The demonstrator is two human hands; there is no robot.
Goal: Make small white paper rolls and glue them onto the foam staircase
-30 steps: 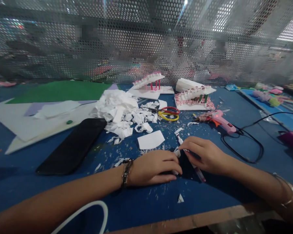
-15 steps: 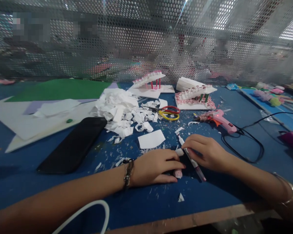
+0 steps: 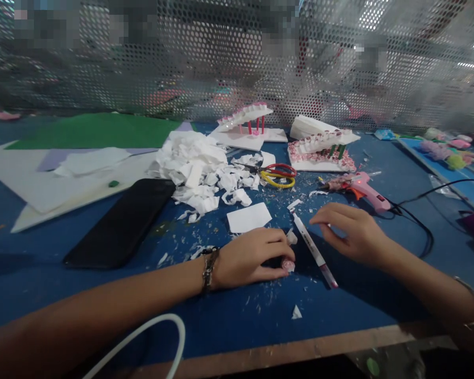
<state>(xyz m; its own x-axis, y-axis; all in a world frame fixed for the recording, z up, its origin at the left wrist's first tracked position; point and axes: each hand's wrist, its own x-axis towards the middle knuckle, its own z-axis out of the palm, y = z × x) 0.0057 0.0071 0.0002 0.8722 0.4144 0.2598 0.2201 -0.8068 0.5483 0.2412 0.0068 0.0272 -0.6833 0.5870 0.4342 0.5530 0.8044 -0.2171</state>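
Note:
My left hand (image 3: 256,255) rests on the table, its fingers curled round a small pink-and-white paper roll (image 3: 288,265) with a spiral end. A second small whitish roll (image 3: 292,238) shows at its index fingertip. On the table to the right lies a white marker pen (image 3: 310,243) with a dark pink end. My right hand (image 3: 349,231) hovers beside the pen, holding nothing, with a gap between thumb and fingers. A cut white paper piece (image 3: 248,217) lies just beyond my left hand.
Scissors (image 3: 278,175) with red and yellow handles lie beside a heap of paper scraps (image 3: 197,168). A pink glue gun (image 3: 361,189) trails a black cord at right. A black phone (image 3: 122,223) lies left. Two small decorated staircase models (image 3: 240,136) stand behind, before a perforated metal screen (image 3: 221,63).
My right hand has let go of the marker pen and drawn away from it to the right. The pen now lies on the table. My left hand keeps the pink roll.

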